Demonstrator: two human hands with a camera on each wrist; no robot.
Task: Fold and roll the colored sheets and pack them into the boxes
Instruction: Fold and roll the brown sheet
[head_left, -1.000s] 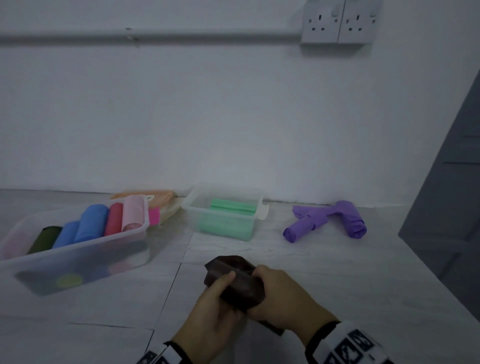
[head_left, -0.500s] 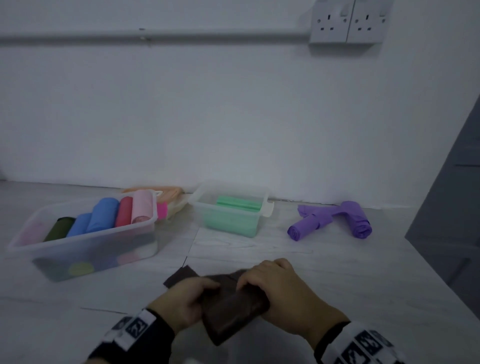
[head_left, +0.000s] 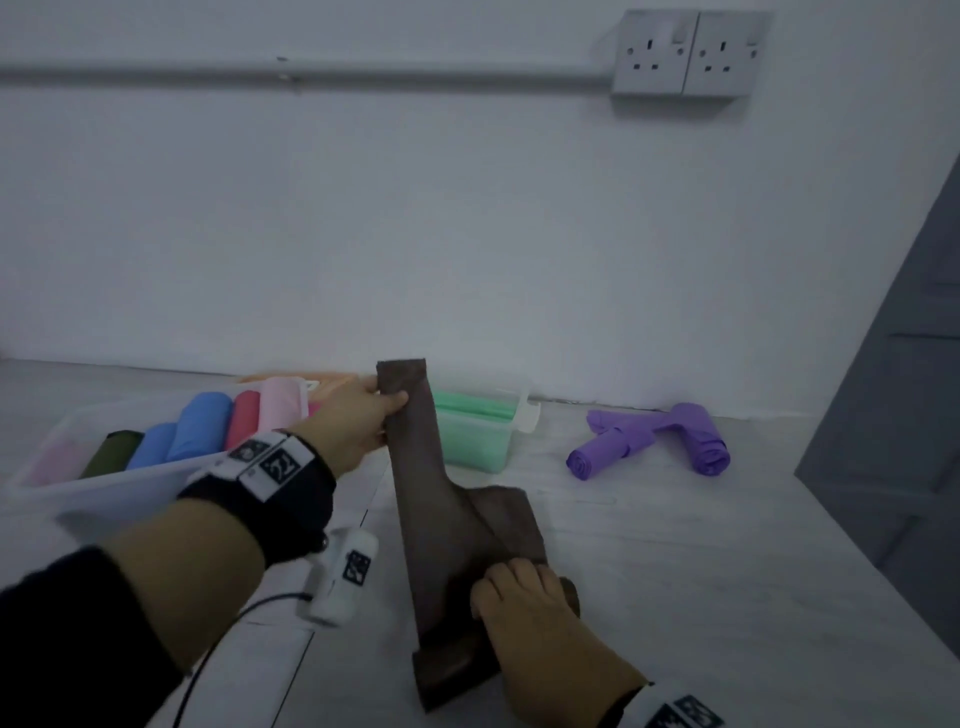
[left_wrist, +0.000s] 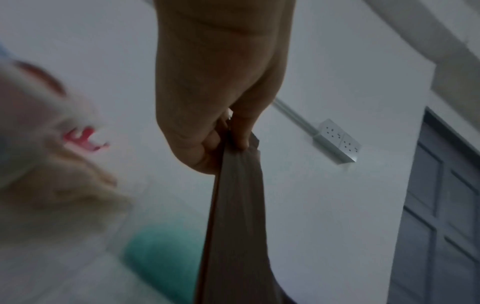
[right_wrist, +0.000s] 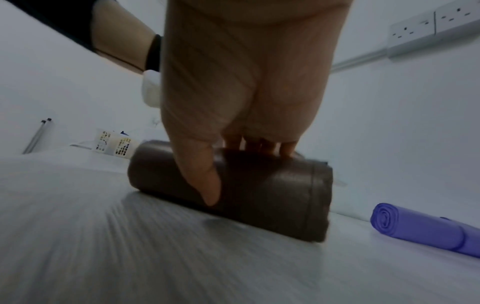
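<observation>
A long brown sheet (head_left: 423, 493) stretches from a rolled end (right_wrist: 262, 197) on the floor up to its free end. My left hand (head_left: 392, 410) pinches that free end (left_wrist: 236, 205) between thumb and fingers and holds it raised over the boxes. My right hand (head_left: 498, 592) grips the brown roll on the floor, thumb on the near side and fingers curled over the top (right_wrist: 233, 172). A large clear box (head_left: 130, 475) at the left holds several coloured rolls. A small clear box (head_left: 527, 415) behind the sheet holds green sheets.
Two purple rolls (head_left: 649, 439) lie on the floor to the right, one also in the right wrist view (right_wrist: 420, 228). A grey door (head_left: 893, 415) stands at the far right. The white wall with a double socket (head_left: 691, 52) runs close behind the boxes.
The left hand has pulled one end of the brown sheet up and away toward the boxes, unrolling it into a long strip. The right hand stays low on the rolled end.
</observation>
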